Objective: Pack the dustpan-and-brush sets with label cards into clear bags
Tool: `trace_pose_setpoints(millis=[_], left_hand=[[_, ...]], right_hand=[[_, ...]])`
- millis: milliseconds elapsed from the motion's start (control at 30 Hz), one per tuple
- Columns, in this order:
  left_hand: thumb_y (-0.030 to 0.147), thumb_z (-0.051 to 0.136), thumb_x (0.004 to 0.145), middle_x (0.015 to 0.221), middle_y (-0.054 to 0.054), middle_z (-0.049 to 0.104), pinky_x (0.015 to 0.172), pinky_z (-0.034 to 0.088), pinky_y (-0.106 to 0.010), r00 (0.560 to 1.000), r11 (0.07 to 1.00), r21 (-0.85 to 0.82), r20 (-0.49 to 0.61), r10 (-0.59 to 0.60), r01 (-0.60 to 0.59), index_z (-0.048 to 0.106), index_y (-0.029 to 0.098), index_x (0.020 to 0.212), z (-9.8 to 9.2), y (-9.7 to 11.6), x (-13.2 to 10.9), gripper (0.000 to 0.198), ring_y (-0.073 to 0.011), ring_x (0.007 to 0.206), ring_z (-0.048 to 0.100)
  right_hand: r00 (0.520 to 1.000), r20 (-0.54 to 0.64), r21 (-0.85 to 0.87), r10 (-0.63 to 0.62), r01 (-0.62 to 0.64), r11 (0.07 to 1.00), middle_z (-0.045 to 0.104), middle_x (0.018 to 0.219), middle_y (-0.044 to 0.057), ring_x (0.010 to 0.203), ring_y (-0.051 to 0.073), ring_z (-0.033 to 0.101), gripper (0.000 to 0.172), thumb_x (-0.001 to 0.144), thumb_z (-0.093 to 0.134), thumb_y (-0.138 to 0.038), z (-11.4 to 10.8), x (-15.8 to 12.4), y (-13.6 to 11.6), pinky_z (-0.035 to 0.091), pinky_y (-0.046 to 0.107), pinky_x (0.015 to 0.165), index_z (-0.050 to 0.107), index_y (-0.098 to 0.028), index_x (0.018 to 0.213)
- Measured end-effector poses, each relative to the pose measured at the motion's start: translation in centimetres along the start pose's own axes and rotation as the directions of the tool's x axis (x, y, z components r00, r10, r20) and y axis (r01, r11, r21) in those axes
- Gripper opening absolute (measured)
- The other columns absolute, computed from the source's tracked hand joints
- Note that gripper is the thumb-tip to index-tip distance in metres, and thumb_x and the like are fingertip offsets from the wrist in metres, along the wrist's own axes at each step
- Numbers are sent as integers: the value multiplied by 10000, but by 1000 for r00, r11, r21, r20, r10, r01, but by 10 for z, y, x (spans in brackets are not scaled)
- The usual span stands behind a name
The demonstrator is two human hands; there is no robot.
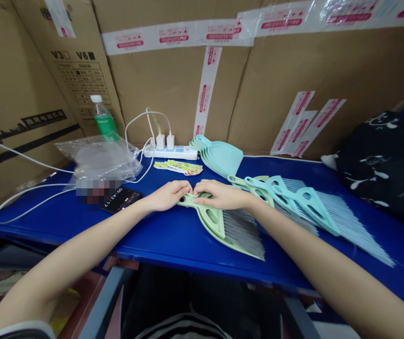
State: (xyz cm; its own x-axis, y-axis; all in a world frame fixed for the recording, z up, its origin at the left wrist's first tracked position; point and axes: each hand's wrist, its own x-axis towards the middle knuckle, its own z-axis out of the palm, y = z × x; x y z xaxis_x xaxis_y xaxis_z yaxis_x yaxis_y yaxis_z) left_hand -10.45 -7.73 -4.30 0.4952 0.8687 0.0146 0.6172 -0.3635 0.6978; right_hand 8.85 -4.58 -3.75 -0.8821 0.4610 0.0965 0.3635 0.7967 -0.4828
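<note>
A pale green hand brush (219, 221) with grey bristles lies on the blue table (173, 235) in front of me. My left hand (168, 195) and my right hand (219, 194) meet over the end of its handle, fingers closed and pinching something there; what they hold beyond the handle is hidden. A small stack of printed stickers (178, 166) lies just behind my hands.
Several teal and green brushes (308, 205) lie to the right, stacked teal dustpans (219, 155) behind. A power strip (169, 151) with chargers, a green bottle (103, 120), a plastic bag (99, 157) and a phone (122, 198) sit left. Cardboard walls (293, 84) stand behind; a black bag (385, 160) rests at right.
</note>
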Motion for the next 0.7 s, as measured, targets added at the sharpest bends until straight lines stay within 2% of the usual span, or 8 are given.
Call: trace_pose_setpoints(millis=[200, 500, 700], left_hand=[[270, 322, 901, 605, 59, 393, 592, 318, -234, 1000, 999, 38, -16, -6, 7, 466, 195, 713, -1, 0, 1, 249, -114, 576, 354], [251, 335, 906, 623, 58, 419, 621, 327, -242, 1000, 999, 46, -14, -19, 19, 482, 189, 717, -1, 2, 0, 247, -117, 596, 382], [247, 340, 906, 632, 56, 434, 639, 335, -241, 1000, 996, 80, -16, -26, 28, 491, 187, 709, -3, 4, 1, 255, -117, 609, 398]], right_hand=[[998, -53, -43, 21, -23, 999, 595, 786, 39, 761, 183, 525, 189, 882, 484, -321, 2, 2, -5, 367, 324, 731, 544, -200, 750], [1000, -24, -62, 10, -12, 998, 610, 823, 52, 768, 183, 525, 191, 883, 492, -331, 0, 0, -6, 373, 323, 730, 566, -187, 780], [998, -65, -69, 13, -17, 997, 605, 788, 44, 746, 177, 525, 228, 893, 478, -340, 3, 2, -5, 373, 327, 728, 551, -194, 733]])
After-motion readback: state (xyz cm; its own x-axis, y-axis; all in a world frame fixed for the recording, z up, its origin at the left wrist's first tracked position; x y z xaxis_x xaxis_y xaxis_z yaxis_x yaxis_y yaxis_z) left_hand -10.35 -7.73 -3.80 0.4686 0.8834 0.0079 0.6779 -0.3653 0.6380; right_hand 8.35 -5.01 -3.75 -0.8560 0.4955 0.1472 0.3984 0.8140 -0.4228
